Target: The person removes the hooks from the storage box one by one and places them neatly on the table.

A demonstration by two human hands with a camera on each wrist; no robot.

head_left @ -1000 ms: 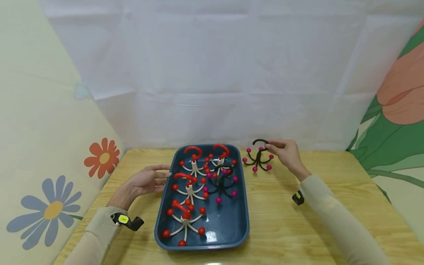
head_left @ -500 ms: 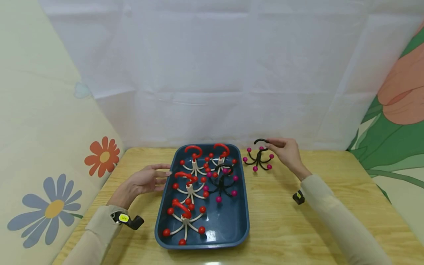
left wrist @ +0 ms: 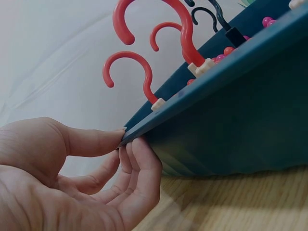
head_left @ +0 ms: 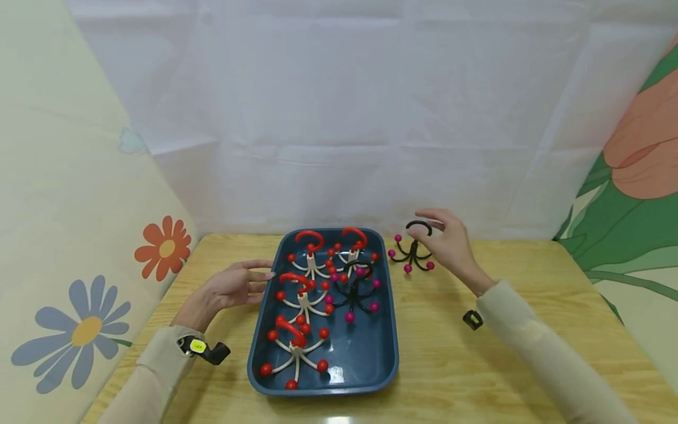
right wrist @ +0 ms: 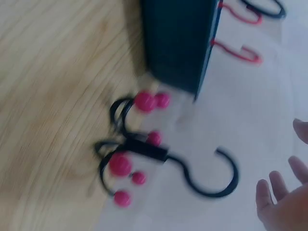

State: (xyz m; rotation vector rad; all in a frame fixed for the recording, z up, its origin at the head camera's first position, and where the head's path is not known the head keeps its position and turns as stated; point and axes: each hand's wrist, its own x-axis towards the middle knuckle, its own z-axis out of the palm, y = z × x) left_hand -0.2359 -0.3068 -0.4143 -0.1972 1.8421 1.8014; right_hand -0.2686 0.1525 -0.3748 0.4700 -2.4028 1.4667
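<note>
My left hand [head_left: 238,287] pinches the left rim of a dark blue tray [head_left: 394,353], with the thumb above and the fingers beneath, as the left wrist view shows. On the wood to the tray's right stands a black multi-arm hanging hook [head_left: 414,249] with magenta ball tips. My right hand [head_left: 447,244] is beside its curved top, thumb and fingers spread apart. In the right wrist view, a gap separates that hand [right wrist: 288,202] from the hook [right wrist: 147,149]. Inside the tray, another black hook [head_left: 354,294] stands at the right.
Several white hooks with red tops and red balls fill the tray's left and back, including one near the front [head_left: 296,352]. A white cloth [head_left: 318,118] hangs behind the wooden table [head_left: 455,365]. Flower-patterned panels [head_left: 87,333] flank both sides.
My right hand has let go of the black hook's top; its fingers have spread and it has shifted slightly up and left. The hook stays standing. The left hand keeps its place.
</note>
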